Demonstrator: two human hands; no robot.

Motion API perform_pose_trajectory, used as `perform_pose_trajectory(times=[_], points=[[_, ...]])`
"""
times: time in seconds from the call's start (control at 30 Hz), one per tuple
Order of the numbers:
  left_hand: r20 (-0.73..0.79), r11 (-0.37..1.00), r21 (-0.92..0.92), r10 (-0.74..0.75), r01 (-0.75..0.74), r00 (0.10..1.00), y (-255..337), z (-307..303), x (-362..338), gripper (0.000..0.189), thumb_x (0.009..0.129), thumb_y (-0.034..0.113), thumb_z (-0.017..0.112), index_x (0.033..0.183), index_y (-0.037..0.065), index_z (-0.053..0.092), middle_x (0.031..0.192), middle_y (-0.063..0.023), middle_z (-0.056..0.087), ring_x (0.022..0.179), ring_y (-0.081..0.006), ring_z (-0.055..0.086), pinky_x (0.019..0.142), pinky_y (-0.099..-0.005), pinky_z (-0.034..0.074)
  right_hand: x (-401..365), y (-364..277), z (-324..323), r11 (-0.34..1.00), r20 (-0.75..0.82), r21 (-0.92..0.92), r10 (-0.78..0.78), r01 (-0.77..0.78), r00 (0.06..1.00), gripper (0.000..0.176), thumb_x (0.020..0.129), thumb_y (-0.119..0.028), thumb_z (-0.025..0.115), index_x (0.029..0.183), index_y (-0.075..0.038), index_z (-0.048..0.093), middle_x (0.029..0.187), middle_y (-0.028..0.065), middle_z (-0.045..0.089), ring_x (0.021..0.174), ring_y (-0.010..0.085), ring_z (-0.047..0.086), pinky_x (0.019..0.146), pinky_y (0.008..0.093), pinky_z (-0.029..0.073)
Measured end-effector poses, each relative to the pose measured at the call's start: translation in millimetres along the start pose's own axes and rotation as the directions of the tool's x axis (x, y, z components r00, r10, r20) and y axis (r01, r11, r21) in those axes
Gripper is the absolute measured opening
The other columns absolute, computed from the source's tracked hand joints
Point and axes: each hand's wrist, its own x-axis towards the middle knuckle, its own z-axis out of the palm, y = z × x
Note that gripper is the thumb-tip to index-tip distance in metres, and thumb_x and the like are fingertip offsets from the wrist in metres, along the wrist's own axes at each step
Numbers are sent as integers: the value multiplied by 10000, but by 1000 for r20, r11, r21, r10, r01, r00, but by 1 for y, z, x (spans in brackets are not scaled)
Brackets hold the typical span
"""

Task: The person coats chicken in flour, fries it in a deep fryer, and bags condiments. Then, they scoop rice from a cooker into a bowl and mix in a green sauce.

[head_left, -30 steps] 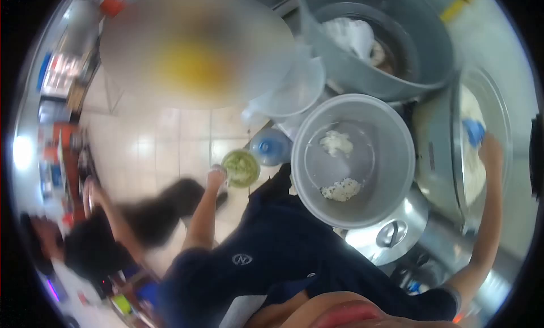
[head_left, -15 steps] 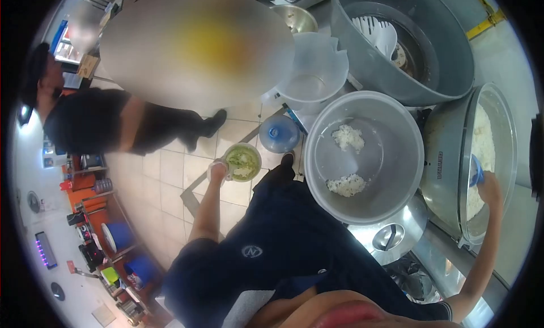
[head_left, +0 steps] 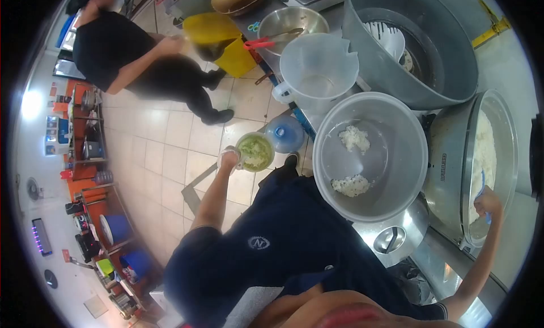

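Observation:
My left hand (head_left: 229, 157) is closed on the edge of a round container (head_left: 255, 152) with green and white contents, held out over the floor. On the right, my right hand (head_left: 488, 205) grips a blue scoop (head_left: 483, 186) at the opening of a large rice cooker (head_left: 445, 169) full of white rice (head_left: 484, 147). Between my hands stands a big grey pot (head_left: 323, 158); two small heaps of rice (head_left: 354, 138) lie on its bottom.
A clear pitcher (head_left: 319, 67), a steel bowl (head_left: 311, 22) with red-handled tongs (head_left: 263, 43) and a huge grey pot (head_left: 419, 90) stand beyond. A blue water jug (head_left: 285, 133) is on the floor. Another person (head_left: 113, 50) stands at upper left near a yellow bin (head_left: 235, 56).
The blur over the upper view is gone, showing the yellow bin and tongs. The other person appears higher in view. My right hand has moved slightly down with the scoop, now turned edge-on.

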Motion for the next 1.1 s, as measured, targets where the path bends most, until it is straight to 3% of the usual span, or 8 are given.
perform_pose_trajectory(times=[0.17,0.23,0.3,0.43,0.67,0.83,1.03,1.1], points=[[-86,997,33,70,-68,994,22,-16,7,359,859,336,479,929,20,632,905,-205,645,882,-328,611,771,-421,464,33,71,-40,924,-39,383,17,0,999,213,729,-37,518,936,-35,470,525,14,421,342,89,356,295,268,249],[46,977,127,168,-172,985,7,-17,15,339,864,315,469,892,15,622,884,-206,642,842,-337,612,745,-439,465,32,88,-50,803,-145,520,-253,291,956,190,832,-133,519,1000,-45,506,563,-8,453,393,61,398,327,240,277],[-140,919,107,393,-381,909,-15,-13,26,224,825,249,513,797,53,617,747,-150,615,709,-282,598,616,-422,457,11,97,-51,651,-149,654,-388,385,909,311,935,-311,481,1077,-38,523,575,-77,416,443,28,382,390,188,299],[-182,794,371,571,-482,800,35,-30,29,184,804,209,555,724,51,606,764,-136,608,678,-304,576,611,-406,459,-77,-6,-3,679,-279,643,-222,354,934,161,912,-254,544,853,-122,473,516,-100,317,363,-13,255,312,170,187],[-432,783,-173,485,-598,760,75,-118,9,158,790,153,521,776,16,598,824,-200,586,780,-356,548,689,-422,428,-128,-67,67,524,-299,751,-273,402,914,138,923,-231,530,916,-98,493,519,-92,283,352,-10,215,289,170,155],[-255,845,-341,339,-413,905,135,-209,-39,190,780,143,508,833,-18,593,877,-217,592,816,-355,553,692,-402,421,-117,-105,149,526,-146,766,-418,370,897,168,896,-223,525,975,-75,516,537,-83,295,363,6,228,299,198,144],[-316,862,-12,478,-507,820,162,-257,-71,127,741,113,527,776,12,596,866,-159,596,850,-327,565,731,-381,450,-106,-204,246,677,62,666,-470,314,881,224,800,-49,532,1011,15,496,594,31,452,404,96,391,340,231,277],[-135,674,484,688,-558,713,169,-268,-75,107,695,114,569,741,20,593,865,-128,598,856,-299,571,740,-381,460,-97,-237,275,722,220,617,-541,314,812,342,750,33,519,1086,27,457,627,39,474,430,77,402,354,243,302]])
